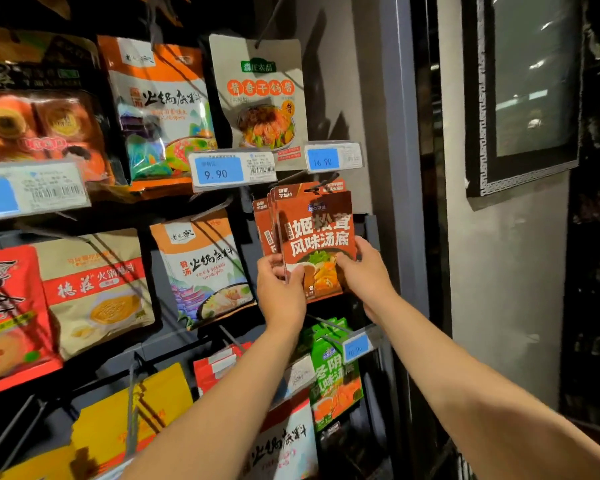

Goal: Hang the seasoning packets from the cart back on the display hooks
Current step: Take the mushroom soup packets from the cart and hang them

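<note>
Red-brown seasoning packets [317, 237] (a stack) on hook [321, 183] | left hand [281, 289] – pinching lower-left | right hand [364, 271] – gripping lower-right

The front soup-base packet [317, 237] hangs before others of its kind, directly below the 16.90 price tag [333, 156]. Left hand [280, 285] holds its lower left edge, right hand [368, 271] its lower right. Another tagged hook row [333, 358] lies beneath.

Both forearms bare, no sleeves; hands [280, 285] ungloved, no rings, no watch.
</note>
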`<state>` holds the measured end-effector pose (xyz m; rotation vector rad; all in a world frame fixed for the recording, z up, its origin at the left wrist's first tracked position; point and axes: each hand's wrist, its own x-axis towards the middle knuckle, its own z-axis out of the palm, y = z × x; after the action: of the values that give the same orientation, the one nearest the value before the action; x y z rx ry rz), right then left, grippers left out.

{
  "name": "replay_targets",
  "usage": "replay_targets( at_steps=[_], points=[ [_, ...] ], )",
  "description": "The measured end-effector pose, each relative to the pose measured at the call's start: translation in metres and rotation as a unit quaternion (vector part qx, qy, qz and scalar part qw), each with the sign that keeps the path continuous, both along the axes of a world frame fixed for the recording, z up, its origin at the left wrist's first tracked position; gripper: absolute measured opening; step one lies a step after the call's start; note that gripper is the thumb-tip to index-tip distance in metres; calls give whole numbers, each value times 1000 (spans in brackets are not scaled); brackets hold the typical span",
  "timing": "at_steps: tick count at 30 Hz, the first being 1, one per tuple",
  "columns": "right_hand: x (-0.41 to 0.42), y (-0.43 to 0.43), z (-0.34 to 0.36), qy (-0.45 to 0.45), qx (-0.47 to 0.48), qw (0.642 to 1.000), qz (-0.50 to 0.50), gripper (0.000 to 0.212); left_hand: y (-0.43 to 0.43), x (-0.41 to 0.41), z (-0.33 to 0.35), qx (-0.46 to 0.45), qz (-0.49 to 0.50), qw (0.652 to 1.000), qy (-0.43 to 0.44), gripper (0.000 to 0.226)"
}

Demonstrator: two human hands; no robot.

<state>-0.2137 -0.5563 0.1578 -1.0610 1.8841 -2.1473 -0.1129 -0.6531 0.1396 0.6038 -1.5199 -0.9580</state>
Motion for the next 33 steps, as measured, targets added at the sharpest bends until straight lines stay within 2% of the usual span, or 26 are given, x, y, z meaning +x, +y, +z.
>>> replay_targets(
  at_steps=[5,11,15,17,20,23,26,28,31,33],
  points=[
    [-12,-18,2,10,38,999,-2,38,4,-5,2,46,21,999,-15,27],
    [2,-5,15,-7,40,999,8,26,21,6,4,63,-3,998,-16,26],
    [11,4,28,4,122,992,-43,37,38,17,12,131,-47,990,-3,31],
    [16,10,34,-14,138,990,-26,36,43,23,15,115,-41,992,-36,37],
    [29,30,39,-60,155,986,-1,32,61,41,22,37,55,990,-126,33],
    [48,63,39,-116,206,972,-2,33,94,61,30,98,-4,983,-153,19],
    [69,100,18,-164,224,959,-61,16,119,71,17,132,-131,951,-247,16],
    [84,130,1,-195,209,953,-101,21,132,76,-4,117,-210,919,-314,15],
    [111,186,-22,-238,236,929,-155,20,160,84,-39,83,-339,851,-393,16],
    [127,223,-43,-268,251,907,-207,18,182,88,-61,110,-428,801,-403,20]
  ],
)
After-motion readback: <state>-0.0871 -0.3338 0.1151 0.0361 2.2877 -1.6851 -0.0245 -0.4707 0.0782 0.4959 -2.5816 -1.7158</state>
